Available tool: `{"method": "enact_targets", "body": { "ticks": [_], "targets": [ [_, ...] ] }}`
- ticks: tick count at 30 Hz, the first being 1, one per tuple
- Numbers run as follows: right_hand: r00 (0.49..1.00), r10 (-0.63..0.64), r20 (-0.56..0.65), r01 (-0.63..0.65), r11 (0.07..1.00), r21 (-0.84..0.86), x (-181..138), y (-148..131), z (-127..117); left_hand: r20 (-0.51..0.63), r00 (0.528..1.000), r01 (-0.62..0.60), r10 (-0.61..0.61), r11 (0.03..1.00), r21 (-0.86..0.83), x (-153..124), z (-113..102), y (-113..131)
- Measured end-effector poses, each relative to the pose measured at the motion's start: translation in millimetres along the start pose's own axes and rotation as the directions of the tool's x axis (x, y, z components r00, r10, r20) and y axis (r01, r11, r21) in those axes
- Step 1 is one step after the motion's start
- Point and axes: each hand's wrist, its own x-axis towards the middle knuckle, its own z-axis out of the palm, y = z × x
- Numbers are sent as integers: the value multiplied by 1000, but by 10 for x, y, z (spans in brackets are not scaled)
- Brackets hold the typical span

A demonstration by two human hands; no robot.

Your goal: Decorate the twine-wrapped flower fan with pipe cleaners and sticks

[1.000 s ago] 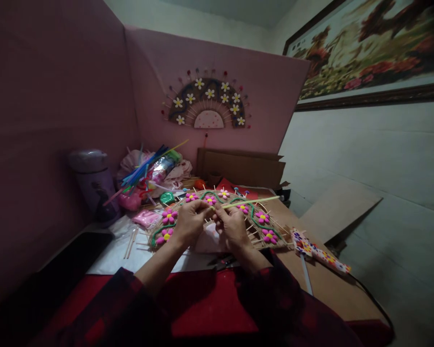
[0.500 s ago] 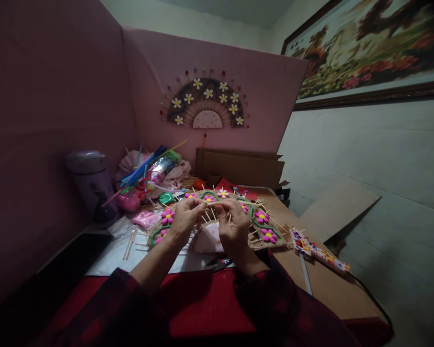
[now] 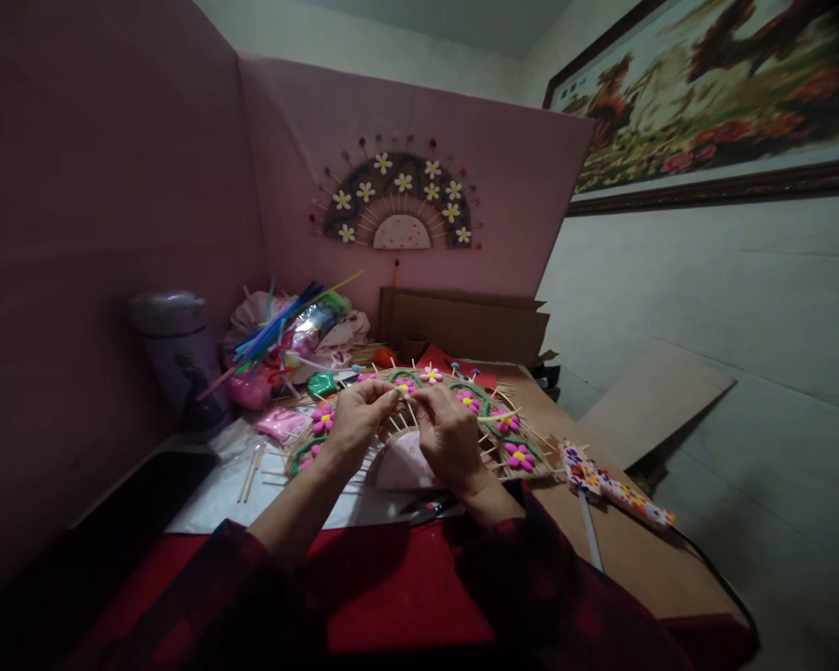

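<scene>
My left hand [image 3: 356, 419] and my right hand [image 3: 449, 431] are close together above a fan-shaped craft of sticks and twine [image 3: 531, 436]. A thin pale-yellow pipe cleaner [image 3: 500, 417] sticks out to the right from behind my right hand, whose fingers pinch it. The thumb and index finger of my left hand are pinched at its other end, where the strip is mostly hidden. Pink clay flowers [image 3: 519, 456] with yellow centres and a wavy green strip [image 3: 488, 407] decorate the fan. Part of its pale dotted half-round base [image 3: 400, 463] shows between my wrists.
Scissors [image 3: 430, 508] lie near the front edge. A flower-patterned glue gun [image 3: 619, 489] rests at the right, its cord trailing. On the left stand a purple flask [image 3: 182, 363] and a heap of coloured pipe cleaners [image 3: 280, 321]. A finished fan [image 3: 403, 182] hangs on the pink panel.
My right hand has turned slightly, and the yellow pipe cleaner's free end now points right and lower, across a pink flower. My left hand stays nearly in place.
</scene>
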Motion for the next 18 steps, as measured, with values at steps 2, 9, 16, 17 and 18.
{"method": "enact_targets", "body": {
  "ticks": [2,9,16,17,18],
  "targets": [
    [1000,7,9,-7,1000,-8,-6,-6,-2,-4,1000,12,-12,1000,-1,1,5,7],
    [994,-85,70,89,994,-64,5,-22,-34,-34,991,-110,128,939,325,8,-20,31],
    [990,-133,45,127,985,113,63,16,-97,278,958,-200,75,869,452,-21,-95,122],
    [997,-80,7,77,978,194,67,19,-99,314,949,-121,0,923,366,-28,-108,136],
    [999,-20,-25,26,963,269,69,22,-99,345,937,-41,-58,961,275,-34,-117,146]
  ]
}}
